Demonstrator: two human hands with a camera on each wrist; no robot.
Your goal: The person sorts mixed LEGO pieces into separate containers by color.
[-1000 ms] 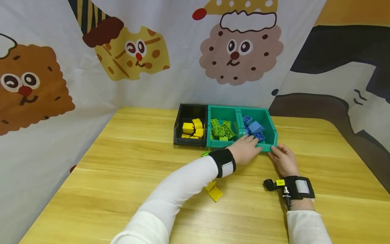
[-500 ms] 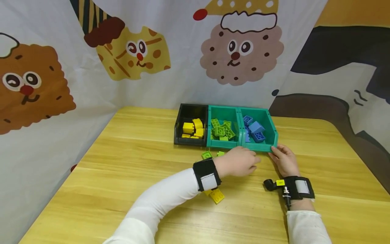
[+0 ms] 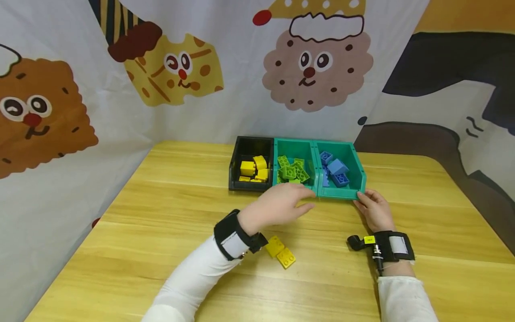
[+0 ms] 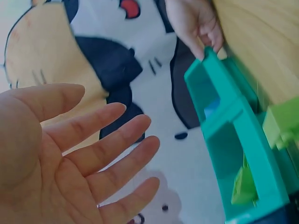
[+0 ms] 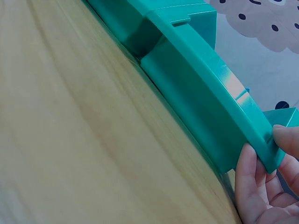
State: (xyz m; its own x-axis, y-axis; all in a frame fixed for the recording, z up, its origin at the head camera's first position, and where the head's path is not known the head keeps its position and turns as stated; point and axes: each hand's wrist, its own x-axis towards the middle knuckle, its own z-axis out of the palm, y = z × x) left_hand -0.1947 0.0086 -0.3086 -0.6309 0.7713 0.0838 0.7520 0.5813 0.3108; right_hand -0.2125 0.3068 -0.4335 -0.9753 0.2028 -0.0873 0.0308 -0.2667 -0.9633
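My left hand [image 3: 279,203] is in front of the middle bin, its fingers spread and palm bare in the left wrist view. With thumb and fingers, my right hand [image 3: 376,210] pinches the front right corner of the right teal bin [image 3: 339,193], also seen close up in the right wrist view. Blue building blocks [image 3: 337,167] lie in that bin. Green building blocks [image 3: 289,172] fill part of the middle teal bin [image 3: 293,144]. A loose green block [image 4: 282,123] shows outside the bins in the left wrist view; the left hand hides that spot in the head view.
A black bin [image 3: 253,145] with several yellow blocks [image 3: 248,168] adjoins the teal bins on the left. Two flat yellow blocks [image 3: 280,252] lie on the wooden table [image 3: 181,201], near the left wrist. A printed curtain [image 3: 241,112] hangs behind.
My left hand has drawn back from the blue blocks' bin and moved left, now covering the loose green blocks in the head view. The right hand keeps its place on the bin corner.
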